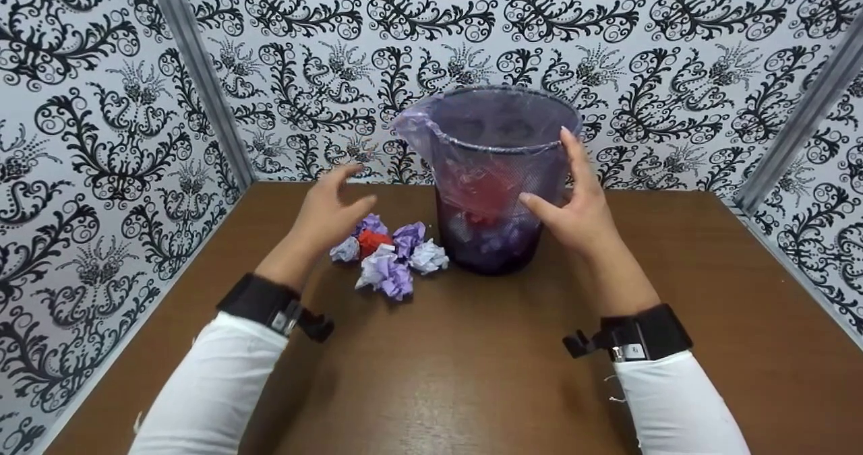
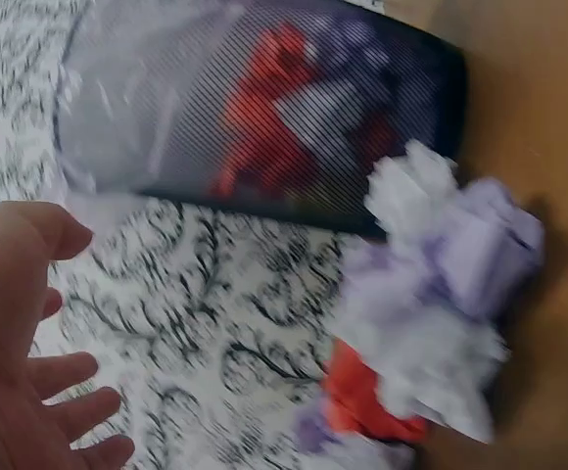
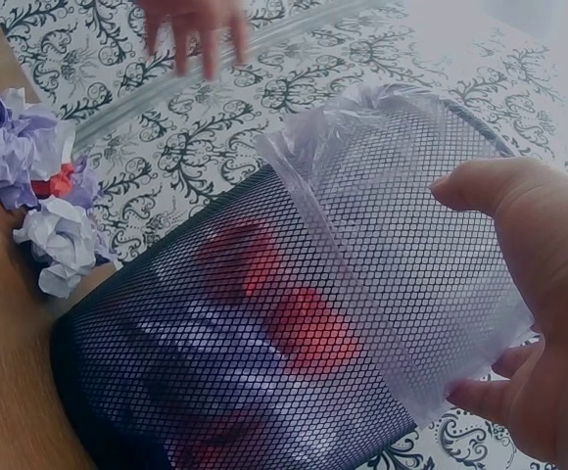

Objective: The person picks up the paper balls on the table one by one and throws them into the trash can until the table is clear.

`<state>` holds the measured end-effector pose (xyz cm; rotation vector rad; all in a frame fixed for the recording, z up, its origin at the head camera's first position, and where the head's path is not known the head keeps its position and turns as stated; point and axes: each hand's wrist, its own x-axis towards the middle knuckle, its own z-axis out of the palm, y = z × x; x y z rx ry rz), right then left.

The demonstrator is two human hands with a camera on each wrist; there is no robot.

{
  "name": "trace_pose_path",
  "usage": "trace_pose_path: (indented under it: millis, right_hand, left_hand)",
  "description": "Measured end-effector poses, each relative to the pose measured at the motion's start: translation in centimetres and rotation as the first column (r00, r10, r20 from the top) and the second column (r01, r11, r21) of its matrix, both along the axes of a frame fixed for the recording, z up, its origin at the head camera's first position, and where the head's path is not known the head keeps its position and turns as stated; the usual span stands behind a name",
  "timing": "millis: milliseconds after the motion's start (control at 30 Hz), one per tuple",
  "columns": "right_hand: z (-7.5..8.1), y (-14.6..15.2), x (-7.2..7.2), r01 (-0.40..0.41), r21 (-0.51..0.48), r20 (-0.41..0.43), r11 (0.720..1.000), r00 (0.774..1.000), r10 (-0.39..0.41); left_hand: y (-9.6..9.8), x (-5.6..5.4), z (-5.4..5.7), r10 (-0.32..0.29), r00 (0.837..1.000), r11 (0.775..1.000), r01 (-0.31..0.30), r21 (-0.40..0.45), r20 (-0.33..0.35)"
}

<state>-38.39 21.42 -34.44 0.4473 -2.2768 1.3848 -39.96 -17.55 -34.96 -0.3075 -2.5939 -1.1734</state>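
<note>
A dark mesh wastebasket [image 1: 499, 239] with a thin purple plastic liner [image 1: 418, 128] folded over its rim stands on the table. Red and purple crumpled paper shows through its mesh. My right hand [image 1: 583, 212] is at the basket's right side, thumb and fingers spread wide against the lined upper part. In the right wrist view, the fingertips [image 3: 470, 394] meet the liner. To the left, my left hand [image 1: 330, 209] hangs in the air with parted fingers and holds nothing. Below it lie several crumpled paper balls [image 1: 388, 269], purple, white and red, beside the basket.
The brown wooden table [image 1: 431, 374] extends in front of the basket and to both sides. Patterned black-and-white panels [image 1: 303, 71] close off the back and sides, with grey metal posts [image 1: 202, 71] at the corners.
</note>
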Motion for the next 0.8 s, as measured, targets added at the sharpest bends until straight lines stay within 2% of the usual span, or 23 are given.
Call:
trace_pose_path:
  millis: [167,333,567,800]
  right_hand:
    - [0.1,0.0,-0.1,0.02,0.025,0.013,0.999,1.0,-0.02]
    - [0.1,-0.1,-0.1,0.015,0.022,0.006,1.0,1.0,-0.015]
    - [0.1,-0.2,0.0,-0.007,-0.007,-0.007,1.0,1.0,0.007]
    - [0.0,-0.1,0.0,-0.037,-0.032,-0.032,0.999,0.999,0.036]
  left_hand:
    - [-1.7,0.1,-3.7,0.038,0.997,0.999,-0.037,-0.012,0.072]
    - [-2.7,-0.4,-6.5,0.064,0.992,0.997,-0.058,-0.053,0.109]
    - [-3.7,-1.3,-8.6,0.081,0.987,0.991,-0.065,-0.115,0.141]
    - [-3.9,-1.4,-9.8,0.084,0.981,0.994,-0.071,-0.084,0.176]
